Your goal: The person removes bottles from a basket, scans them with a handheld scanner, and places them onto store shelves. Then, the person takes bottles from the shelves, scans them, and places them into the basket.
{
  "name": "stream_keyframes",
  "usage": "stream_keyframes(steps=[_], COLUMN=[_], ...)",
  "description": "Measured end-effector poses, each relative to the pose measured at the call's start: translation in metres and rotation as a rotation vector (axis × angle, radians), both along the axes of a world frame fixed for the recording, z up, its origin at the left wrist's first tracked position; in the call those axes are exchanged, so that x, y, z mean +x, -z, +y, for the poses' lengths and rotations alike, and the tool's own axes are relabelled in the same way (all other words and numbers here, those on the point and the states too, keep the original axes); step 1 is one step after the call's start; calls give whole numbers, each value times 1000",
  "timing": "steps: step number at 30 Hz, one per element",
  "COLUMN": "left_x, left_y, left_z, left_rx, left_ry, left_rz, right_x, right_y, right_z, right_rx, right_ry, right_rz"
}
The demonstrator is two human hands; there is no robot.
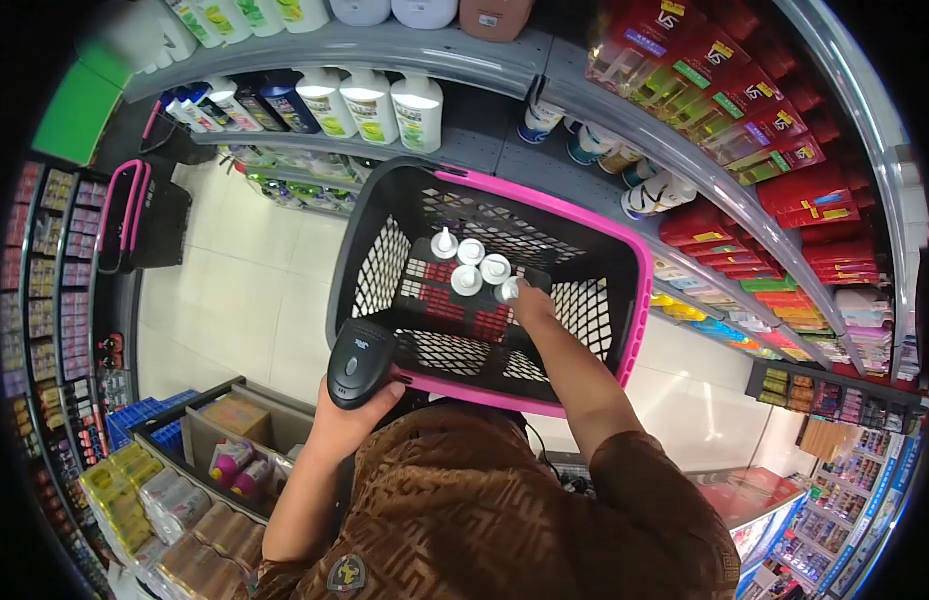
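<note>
My left hand is wrapped around a black handheld barcode scanner, held over the near left corner of the basket. The black shopping basket has a pink rim and mesh sides. Down inside it, several white bottles with pump-like tops stand upright in a cluster. My right hand reaches over the near right side into the basket. Its fingers are closed on the top of a white bottle at the cluster's right edge; the fingers partly cover that bottle.
Shelves curve around the far side, with white pump bottles and red hair-product boxes. Another black basket with pink handles stands on the tiled floor at left. A grey bin and stacked cans are at lower left.
</note>
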State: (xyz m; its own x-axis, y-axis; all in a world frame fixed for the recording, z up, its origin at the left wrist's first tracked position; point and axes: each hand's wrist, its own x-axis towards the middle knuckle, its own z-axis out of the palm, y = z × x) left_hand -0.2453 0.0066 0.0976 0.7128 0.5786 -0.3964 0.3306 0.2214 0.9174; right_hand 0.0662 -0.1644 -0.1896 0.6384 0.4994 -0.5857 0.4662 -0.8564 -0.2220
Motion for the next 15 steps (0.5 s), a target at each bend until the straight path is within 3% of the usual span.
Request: stream_keyframes(steps=[2,5,7,11,13,15], left_x=[-5,-16,-15,-4,5,20], left_y=[-2,1,2,19,31,33], left_z=[8,23,35,55,61,60], left_rx=[15,6,-13,-82,-168,-230], left_ry=[24,60,91,186,253,259], left_rz=[2,47,-2,-134,-217,-296], right_x=[5,-7,-11,-25,-48,-68], right_y=[16,-1,-45,-195,-299,-362], right_z=[0,-5,-6,-26,-32,-44], right_rx=[25,120,143,667,670,825], right_ry=[2,37,58,-147,-71,-98], right_rz=[-36,-118,-154,-125,-5,-60])
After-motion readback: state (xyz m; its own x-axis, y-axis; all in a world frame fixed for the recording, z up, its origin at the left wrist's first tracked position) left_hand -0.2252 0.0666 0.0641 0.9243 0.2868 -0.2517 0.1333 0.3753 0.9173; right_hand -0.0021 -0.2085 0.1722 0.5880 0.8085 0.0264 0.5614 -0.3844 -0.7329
